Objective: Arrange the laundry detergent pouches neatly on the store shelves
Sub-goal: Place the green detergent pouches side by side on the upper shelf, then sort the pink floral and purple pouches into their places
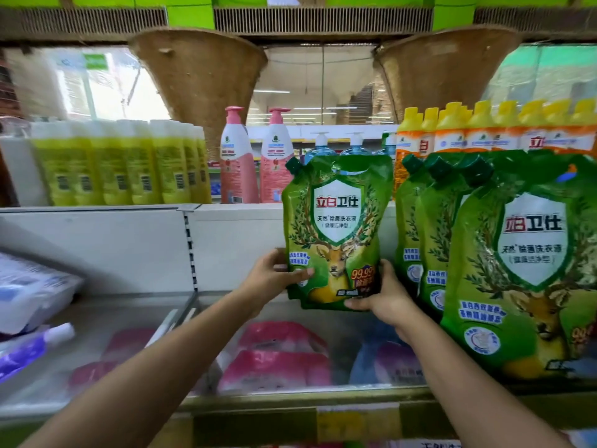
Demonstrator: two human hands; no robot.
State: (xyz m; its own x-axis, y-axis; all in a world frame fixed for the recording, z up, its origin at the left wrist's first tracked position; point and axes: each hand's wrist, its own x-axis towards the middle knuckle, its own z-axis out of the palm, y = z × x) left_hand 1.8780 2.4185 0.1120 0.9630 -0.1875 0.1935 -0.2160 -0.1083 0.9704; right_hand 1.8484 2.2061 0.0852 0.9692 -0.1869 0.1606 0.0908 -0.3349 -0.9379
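A green detergent pouch with a deer picture and a dark green corner cap is held upright above the middle shelf. My left hand grips its lower left edge, thumb across the front. My right hand holds its lower right corner from below. To the right, several matching green pouches stand upright in a row on the same shelf, overlapping one another. The held pouch is just left of that row, apart from it by a narrow gap.
The top shelf holds yellow bottles, pink pump bottles, blue pump bottles and orange bottles. Purple-white packs lie at the left. Pink packs show through the glossy shelf. Woven baskets hang above.
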